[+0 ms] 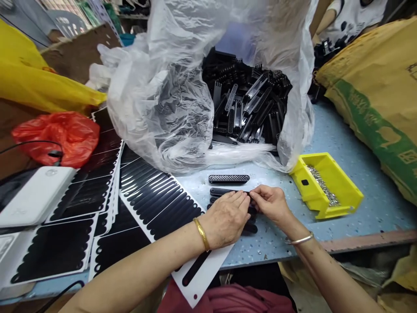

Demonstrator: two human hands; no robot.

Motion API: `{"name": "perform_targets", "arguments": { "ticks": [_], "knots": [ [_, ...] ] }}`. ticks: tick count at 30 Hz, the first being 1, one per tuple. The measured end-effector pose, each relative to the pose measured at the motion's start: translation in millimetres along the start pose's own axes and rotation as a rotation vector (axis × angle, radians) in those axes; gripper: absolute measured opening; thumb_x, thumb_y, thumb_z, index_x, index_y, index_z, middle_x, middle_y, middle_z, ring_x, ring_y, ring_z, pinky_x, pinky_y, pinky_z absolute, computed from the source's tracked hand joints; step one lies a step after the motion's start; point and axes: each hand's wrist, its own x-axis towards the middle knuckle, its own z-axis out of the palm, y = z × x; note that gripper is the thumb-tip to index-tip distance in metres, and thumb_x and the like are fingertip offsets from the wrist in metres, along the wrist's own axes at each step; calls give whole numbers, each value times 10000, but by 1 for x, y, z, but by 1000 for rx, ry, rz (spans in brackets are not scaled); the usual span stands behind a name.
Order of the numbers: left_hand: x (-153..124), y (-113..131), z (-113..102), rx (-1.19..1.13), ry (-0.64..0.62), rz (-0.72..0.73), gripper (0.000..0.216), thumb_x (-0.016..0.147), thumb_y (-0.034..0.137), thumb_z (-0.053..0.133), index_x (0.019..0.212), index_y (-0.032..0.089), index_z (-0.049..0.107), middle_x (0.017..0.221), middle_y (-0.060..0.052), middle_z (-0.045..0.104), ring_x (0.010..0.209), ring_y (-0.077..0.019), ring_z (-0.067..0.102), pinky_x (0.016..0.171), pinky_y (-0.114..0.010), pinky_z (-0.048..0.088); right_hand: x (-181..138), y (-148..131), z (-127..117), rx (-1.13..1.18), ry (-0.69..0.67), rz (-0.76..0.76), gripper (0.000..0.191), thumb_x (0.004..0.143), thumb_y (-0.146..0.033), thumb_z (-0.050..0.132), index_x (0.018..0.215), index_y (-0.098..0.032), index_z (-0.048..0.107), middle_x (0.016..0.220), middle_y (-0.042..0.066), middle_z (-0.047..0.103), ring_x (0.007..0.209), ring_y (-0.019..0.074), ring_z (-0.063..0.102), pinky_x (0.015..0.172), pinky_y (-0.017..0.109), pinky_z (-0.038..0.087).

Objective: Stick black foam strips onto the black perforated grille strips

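Far left, a yellow bag [39, 82] slumps at the edge, with a red plastic bag [58, 134] just below it and a white box [35, 195] in front, cable trailing in. Next come the white sheets of black strips [156, 202], fanned out and overlapping across the tabletop [358, 143], one sheet running right under the left forearm. Behind them the big clear plastic bag [163, 95] gapes open, heaped with black plastic parts [250, 104]. Just in front of it lies one perforated black bar [229, 178], alone, clear of the fingers. Now the hands: the left hand [226, 219], gold bangle [201, 233] at the wrist, lies palm-down over a short row of black bars [224, 191], fingers flat and together, pressing rather than pinching; whether anything is clasped beneath it I cannot tell. The right hand [272, 204], silver bangle [299, 239] on its wrist, meets it fingertip to fingertip, its grip narrowed to a pinch at the end of one bar. Further right sits a yellow bin [325, 184] of small metal pieces, near that hand but apart. Far right, a tan sack [374, 95] with green print leans in.
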Motion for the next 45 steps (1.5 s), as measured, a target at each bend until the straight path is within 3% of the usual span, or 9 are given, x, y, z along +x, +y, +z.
{"name": "perform_targets", "arguments": {
  "ticks": [8,13,17,22,28,36,40,43,45],
  "knots": [
    [-35,-25,-18,3,78,-132,352,952,181,408,1284,107,499,1258,-147,643,1214,-228,587,1069,-408,449,0,0,1,16,9,74,294,664,-452,676,593,-175,609,469,6,572,354,115,487,354,235,378],
    [-53,-48,-31,90,170,-379,255,946,258,455,1136,174,604,1008,-101,726,911,-221,695,817,-353,543,0,0,2,-5,12,50,276,677,-431,654,579,-179,600,465,5,563,354,115,485,350,231,369],
    [-40,-56,-30,158,150,-530,344,915,460,508,924,165,684,726,-77,693,715,-224,670,711,-336,498,-1,0,1,-21,2,42,266,690,-422,639,593,-177,601,478,10,573,363,117,495,356,231,374],
    [-4,-56,-19,216,-41,-592,644,809,746,452,798,149,692,751,-121,679,741,-270,656,661,-338,432,-1,-1,-1,-33,-24,48,263,696,-425,637,621,-175,608,484,7,582,367,117,506,362,227,381],
    [9,-62,-6,79,-114,-659,538,833,684,492,733,187,674,744,-70,671,713,-212,613,613,-285,333,1,1,-2,-18,-41,48,274,697,-438,622,629,-173,614,487,0,577,367,113,515,365,224,394],
    [0,-74,-9,-144,-43,-624,475,930,469,418,605,185,616,613,-20,594,609,-148,513,590,-267,278,-1,0,-6,-6,-88,70,318,732,-481,616,667,-170,608,520,-3,578,403,116,531,399,231,432],
    [3,-72,-8,-113,-39,-688,494,845,618,483,698,189,677,611,-27,605,607,-168,533,579,-270,287,1,-4,-8,-5,-169,62,348,789,-501,564,679,-172,593,550,2,587,422,116,534,412,234,429],
    [8,-69,-4,-7,-61,-730,547,729,716,561,731,186,693,656,-58,635,651,-212,564,574,-285,281,5,-4,-5,-129,-96,-29,311,746,-464,632,640,-173,595,483,-24,526,405,100,461,391,222,346],
    [8,-68,-3,-16,-67,-712,534,758,696,544,698,186,689,664,-65,638,667,-217,571,577,-290,288,6,-4,-4,-201,-50,-78,266,701,-417,676,628,-169,615,441,-37,492,403,94,418,390,223,299]
  ]
}}
